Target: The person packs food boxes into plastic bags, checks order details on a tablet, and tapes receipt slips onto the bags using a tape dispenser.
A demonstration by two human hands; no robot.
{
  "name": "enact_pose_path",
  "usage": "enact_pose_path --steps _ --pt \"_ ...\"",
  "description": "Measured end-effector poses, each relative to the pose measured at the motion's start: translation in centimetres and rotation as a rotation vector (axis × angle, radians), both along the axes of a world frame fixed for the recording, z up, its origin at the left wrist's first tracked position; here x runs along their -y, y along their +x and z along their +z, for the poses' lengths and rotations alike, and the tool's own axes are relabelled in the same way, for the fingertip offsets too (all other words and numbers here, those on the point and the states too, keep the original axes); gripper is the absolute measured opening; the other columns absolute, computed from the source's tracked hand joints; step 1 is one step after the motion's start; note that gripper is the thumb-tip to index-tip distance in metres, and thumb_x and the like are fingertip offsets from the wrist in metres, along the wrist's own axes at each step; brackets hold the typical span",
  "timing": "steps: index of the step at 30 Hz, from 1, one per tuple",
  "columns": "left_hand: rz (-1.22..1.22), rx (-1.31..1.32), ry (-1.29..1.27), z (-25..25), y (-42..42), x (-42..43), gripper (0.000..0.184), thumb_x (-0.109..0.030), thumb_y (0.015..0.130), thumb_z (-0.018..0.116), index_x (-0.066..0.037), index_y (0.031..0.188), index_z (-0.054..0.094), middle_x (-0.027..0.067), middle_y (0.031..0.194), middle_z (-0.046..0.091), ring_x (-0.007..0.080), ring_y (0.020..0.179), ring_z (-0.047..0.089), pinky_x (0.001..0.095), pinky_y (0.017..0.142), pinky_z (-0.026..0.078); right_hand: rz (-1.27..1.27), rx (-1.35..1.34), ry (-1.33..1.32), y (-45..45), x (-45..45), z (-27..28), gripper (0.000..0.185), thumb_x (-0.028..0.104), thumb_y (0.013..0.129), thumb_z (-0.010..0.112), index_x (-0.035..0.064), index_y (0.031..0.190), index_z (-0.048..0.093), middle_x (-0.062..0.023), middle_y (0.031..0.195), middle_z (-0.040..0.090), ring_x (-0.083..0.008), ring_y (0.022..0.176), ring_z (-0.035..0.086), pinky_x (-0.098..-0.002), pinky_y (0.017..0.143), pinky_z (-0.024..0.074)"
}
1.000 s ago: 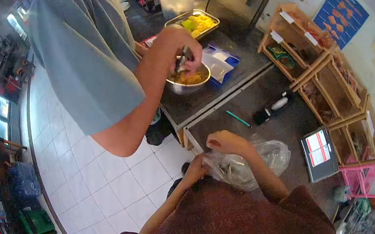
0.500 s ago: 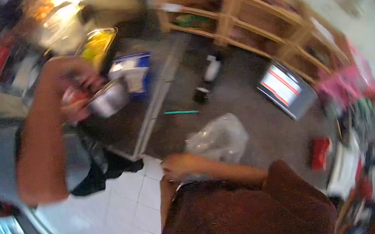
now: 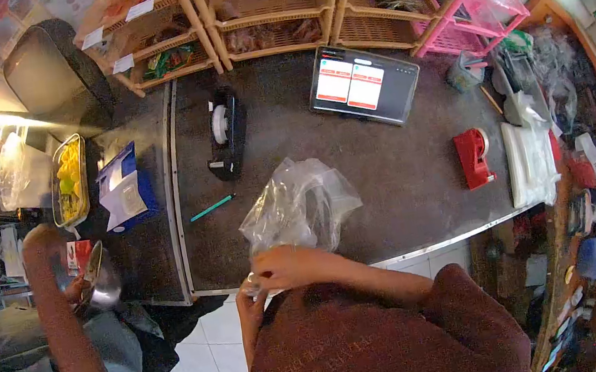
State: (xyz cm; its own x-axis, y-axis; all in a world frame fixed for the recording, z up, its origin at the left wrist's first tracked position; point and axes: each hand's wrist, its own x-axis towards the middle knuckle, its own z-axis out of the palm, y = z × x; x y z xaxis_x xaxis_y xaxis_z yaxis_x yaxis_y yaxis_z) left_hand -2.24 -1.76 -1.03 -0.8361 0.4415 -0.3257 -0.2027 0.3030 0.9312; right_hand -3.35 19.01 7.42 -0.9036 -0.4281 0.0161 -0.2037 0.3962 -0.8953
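A clear plastic bag (image 3: 300, 209) lies crumpled at the near edge of the dark counter. My right hand (image 3: 286, 266) is closed at the bag's near end, its fingers bent toward my other hand. Just left of it and lower, my left hand (image 3: 250, 296) has its fingertips pinched on a small pale, shiny bit that looks like the bag's plastic. The two hands touch or nearly touch in front of my brown shirt, and part of the fingers is hidden. A teal pen (image 3: 212, 207) rests on the counter left of the bag.
A black tape dispenser (image 3: 228, 138), a tablet (image 3: 364, 84) and a red tape dispenser (image 3: 474, 158) stand around the bag. White plastic bags (image 3: 531, 163) are stacked at right. Tan shelves (image 3: 273, 30) line the back. At left, a co-worker's arm (image 3: 63, 324) is beside a metal bowl (image 3: 104, 283).
My view has turned and steadied, so the counter now sits level. My hands stay together by the bag. The co-worker's arm and metal bowl now appear lower and farther left.
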Motion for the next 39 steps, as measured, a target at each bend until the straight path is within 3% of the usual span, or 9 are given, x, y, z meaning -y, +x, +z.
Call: enact_pose_path --steps 5,10,17,19,22,25,29,35,39 --pt "0.182 0.069 0.152 1.2 0.8 -1.0 0.019 -0.006 0.081 0.054 0.002 0.099 0.053 0.0067 0.093 0.058 0.0135 0.087 0.053 0.0272 0.074 0.042 0.029 0.103 0.264 -0.6 -1.1 -2.8 0.022 0.019 0.074 0.049 -0.002 0.076 0.055 -0.0187 0.075 0.056 -0.0354 0.073 0.054 -0.0417 0.066 0.0422" --pt "0.268 0.091 0.113 1.0 1.5 -0.3 0.021 -0.005 0.081 0.054 0.003 0.101 0.052 0.0065 0.093 0.058 0.0133 0.085 0.054 0.0253 0.072 0.043 0.101 0.073 0.19 -1.1 -0.2 -2.2 0.022 0.02 0.074 0.049 -0.0011 0.072 0.056 -0.0184 0.074 0.056 -0.0356 0.072 0.055 -0.0426 0.065 0.0431" --pt "0.216 0.349 0.132 3.2 1.7 -0.7 0.024 -0.002 0.077 0.059 0.001 0.1 0.052 0.0084 0.092 0.059 0.0129 0.082 0.056 0.0254 0.07 0.046 0.274 0.248 0.399 -2.5 1.0 -1.6 0.029 0.029 0.078 0.049 0.0009 0.074 0.058 -0.0176 0.073 0.057 -0.0348 0.073 0.056 -0.0425 0.066 0.0444" --pt "0.158 0.351 0.178 1.9 1.6 0.0 0.026 -0.001 0.075 0.061 0.0 0.1 0.053 0.0086 0.09 0.06 0.013 0.08 0.057 0.0253 0.068 0.046 0.189 0.138 0.313 -1.9 1.3 -3.0 0.028 0.026 0.074 0.052 -0.0008 0.073 0.06 -0.0194 0.074 0.059 -0.0349 0.071 0.058 -0.0433 0.064 0.0464" --pt "0.158 0.398 -0.049 3.2 1.4 -0.6 0.028 -0.002 0.073 0.064 -0.001 0.099 0.053 0.0092 0.089 0.06 0.0139 0.082 0.057 0.0265 0.069 0.046 0.178 0.127 0.21 -1.9 1.1 -2.3 0.028 0.026 0.072 0.054 -0.0011 0.073 0.061 -0.0198 0.073 0.06 -0.0353 0.07 0.059 -0.0438 0.063 0.0475" --pt "0.207 0.427 0.094 5.4 1.3 -1.7 0.028 -0.004 0.073 0.066 -0.002 0.098 0.053 0.0093 0.089 0.06 0.0142 0.081 0.057 0.0268 0.068 0.046 0.227 0.139 0.211 -1.9 1.2 -1.6 0.03 0.029 0.076 0.05 0.0007 0.076 0.061 -0.0185 0.073 0.059 -0.0355 0.068 0.058 -0.0428 0.062 0.0459" --pt "0.199 0.371 0.15 -0.7 2.2 1.2 0.025 -0.004 0.073 0.065 -0.002 0.095 0.053 0.0094 0.088 0.06 0.0147 0.08 0.057 0.0273 0.069 0.046 0.313 0.227 0.173 -1.9 0.2 -0.1 0.03 0.029 0.077 0.049 0.0011 0.078 0.06 -0.0184 0.071 0.058 -0.0359 0.067 0.057 -0.0427 0.061 0.045" --pt "0.181 0.419 0.037 3.8 1.3 -0.8 0.023 -0.003 0.074 0.063 -0.001 0.094 0.053 0.0088 0.091 0.06 0.0143 0.084 0.056 0.0276 0.073 0.046 0.24 0.221 0.442 -1.5 0.6 -4.9 0.027 0.024 0.074 0.049 -0.0001 0.081 0.059 -0.0197 0.075 0.059 -0.0353 0.07 0.058 -0.0426 0.063 0.0456" --pt "0.129 0.327 0.073 4.2 1.0 -1.0 0.022 -0.003 0.076 0.062 -0.001 0.097 0.054 0.0072 0.091 0.06 0.0126 0.083 0.056 0.027 0.071 0.047 0.086 0.164 0.365 -0.6 0.9 -7.1 0.025 0.02 0.073 0.048 -0.0006 0.08 0.059 -0.0187 0.082 0.059 -0.0354 0.072 0.058 -0.0433 0.064 0.0459"
